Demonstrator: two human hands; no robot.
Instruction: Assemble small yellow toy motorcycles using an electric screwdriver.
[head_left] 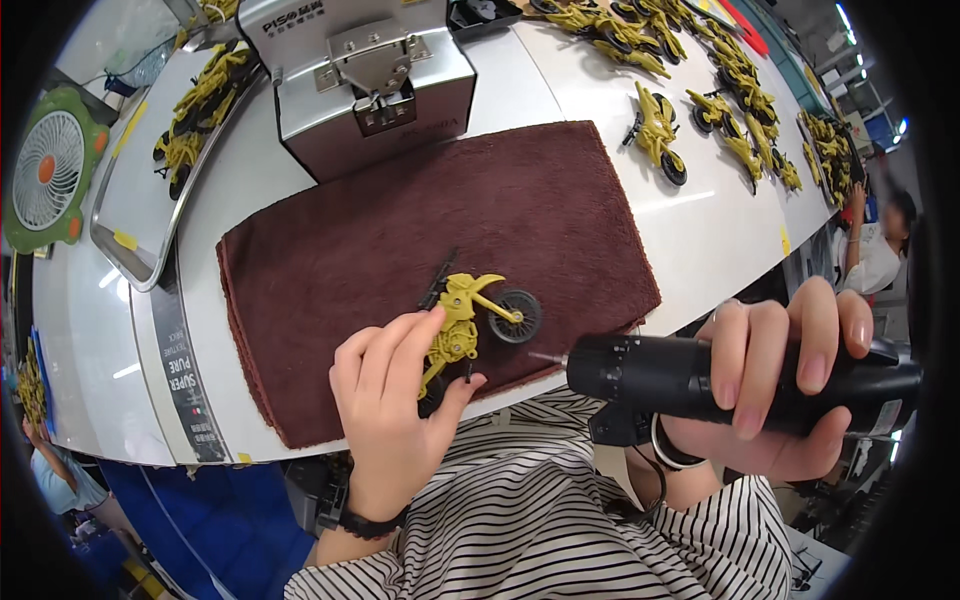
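On the dark brown cloth [430, 210] lies a yellow toy motorcycle [459, 310] with black wheels, its front wheel to the right. My left hand [391, 400] grips it at the rear, fingers over the body and thumb below; the rear wheel is mostly hidden. My right hand [775, 375] is wrapped around a black electric screwdriver [650, 372], held level above the cloth's near right edge. Its thin metal bit points left, toward the motorcycle, and looks apart from it.
A metal screw feeder [375, 90] stands behind the cloth. Several yellow motorcycles [655, 135] lie at the far right, more in a metal tray [160, 255] at left. A green fan [50, 170] stands at the far left. Other people [880, 245] are at both sides.
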